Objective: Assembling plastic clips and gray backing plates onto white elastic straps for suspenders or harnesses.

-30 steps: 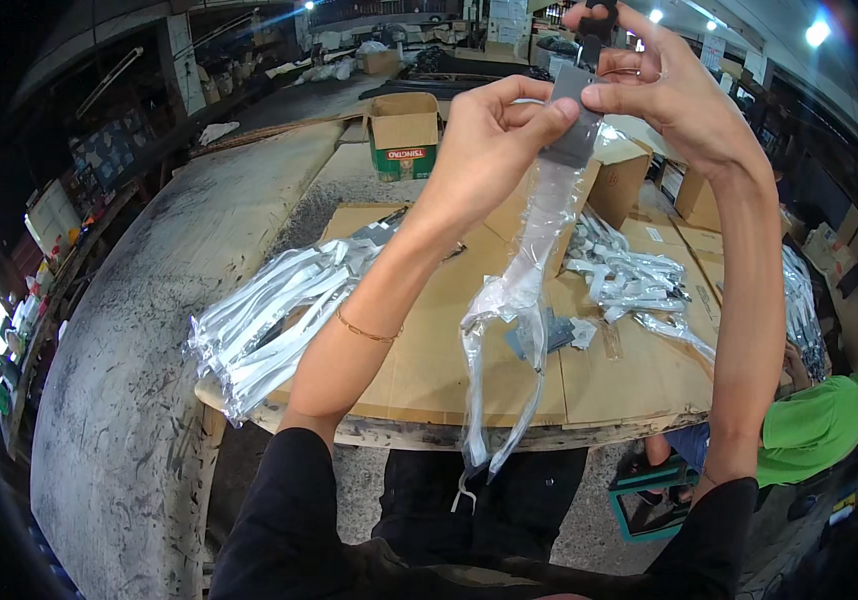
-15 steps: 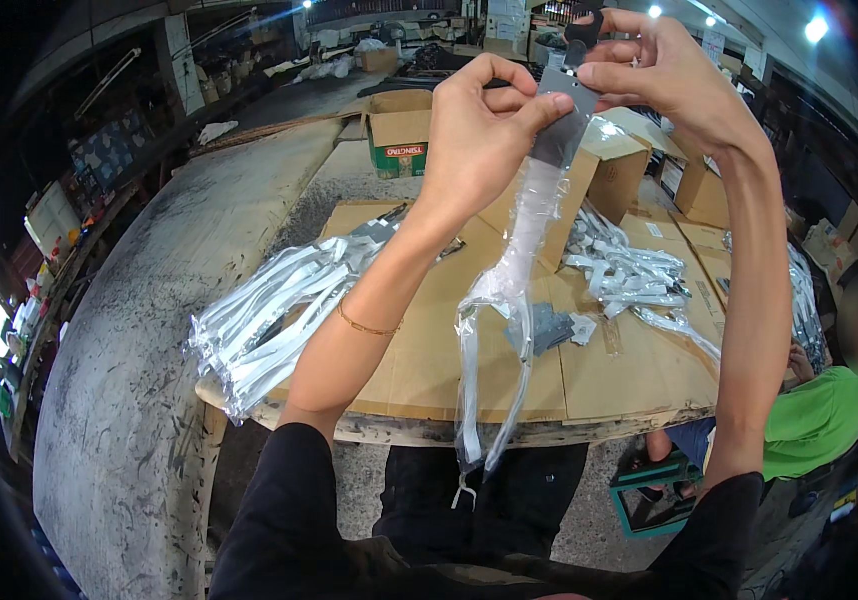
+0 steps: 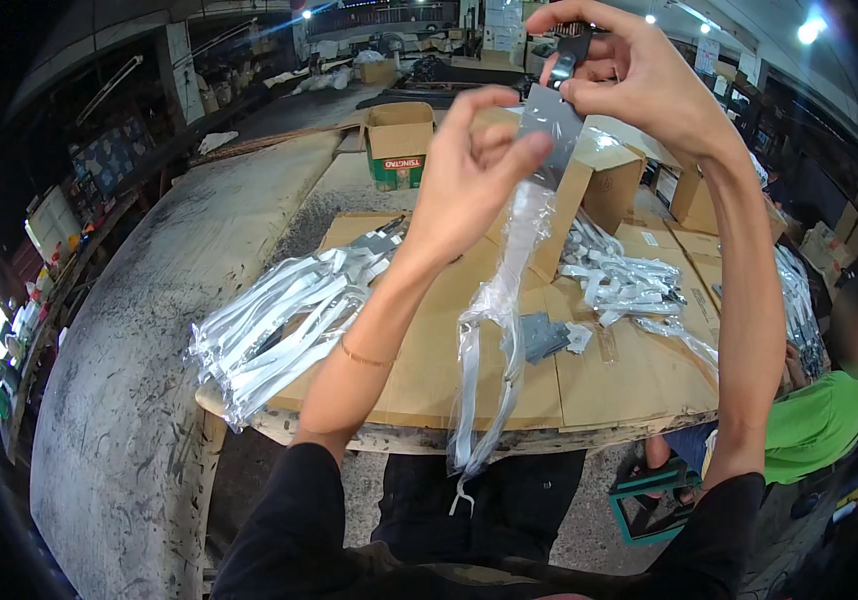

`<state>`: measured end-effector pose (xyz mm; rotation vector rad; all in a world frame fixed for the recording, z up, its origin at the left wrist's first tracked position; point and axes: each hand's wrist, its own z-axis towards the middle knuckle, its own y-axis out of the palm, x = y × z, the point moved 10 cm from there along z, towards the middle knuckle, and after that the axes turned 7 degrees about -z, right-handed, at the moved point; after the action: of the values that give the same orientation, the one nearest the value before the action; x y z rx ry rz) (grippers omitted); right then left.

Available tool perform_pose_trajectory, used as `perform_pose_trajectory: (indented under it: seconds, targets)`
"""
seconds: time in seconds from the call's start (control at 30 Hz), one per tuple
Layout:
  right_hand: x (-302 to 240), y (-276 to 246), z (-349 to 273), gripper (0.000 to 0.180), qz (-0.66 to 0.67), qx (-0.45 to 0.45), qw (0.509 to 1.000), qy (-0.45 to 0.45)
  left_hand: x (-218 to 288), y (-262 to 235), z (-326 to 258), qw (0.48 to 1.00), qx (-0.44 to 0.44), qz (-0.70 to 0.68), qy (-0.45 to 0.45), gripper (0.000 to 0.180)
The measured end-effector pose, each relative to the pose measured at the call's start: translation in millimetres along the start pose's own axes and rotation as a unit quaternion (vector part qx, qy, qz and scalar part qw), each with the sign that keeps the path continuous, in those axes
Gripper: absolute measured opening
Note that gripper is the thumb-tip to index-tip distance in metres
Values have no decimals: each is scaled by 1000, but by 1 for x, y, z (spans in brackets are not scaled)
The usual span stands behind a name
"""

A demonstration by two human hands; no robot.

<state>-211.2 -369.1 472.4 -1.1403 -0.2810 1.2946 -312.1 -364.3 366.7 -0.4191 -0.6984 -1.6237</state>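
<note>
Here the right hand (image 3: 639, 90) pinches one gray card (image 3: 554, 116) above one bagged white strap (image 3: 497, 298), the left hand (image 3: 471, 175) loosely spread.

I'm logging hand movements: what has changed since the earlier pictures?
The gray card and hanging white strap shifted left, the right hand moving along at the card's top. The left hand moved lower, blurred; I can't tell whether it let go. The left strap pile and open box stayed put.
</note>
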Motion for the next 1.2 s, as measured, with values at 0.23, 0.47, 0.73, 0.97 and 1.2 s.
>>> perform_pose_trajectory:
  seconds: [0.23, 0.47, 0.73, 0.97, 1.2]
  targets:
    - [11, -8, 0, 44, 10, 82, 996, -35, -32, -25, -42, 982, 10, 152, -112, 25]
    - [1, -12, -2, 42, 43, 111, 992, -41, -6, -31, -61, 957, 55, 282, -37, 35]
    - [-2, -14, -3, 41, -21, 124, 992, -26, -48, -28, -102, 916, -172, 281, -230, 32]
    - [-23, -7, 4, 41, -4, 103, 992, -70, -11, -13, -37, 985, -63, 120, -109, 26]
    - [-14, -11, -1, 41, 16, 111, 991, -75, -23, -5, -52, 986, -71, 71, -133, 26]
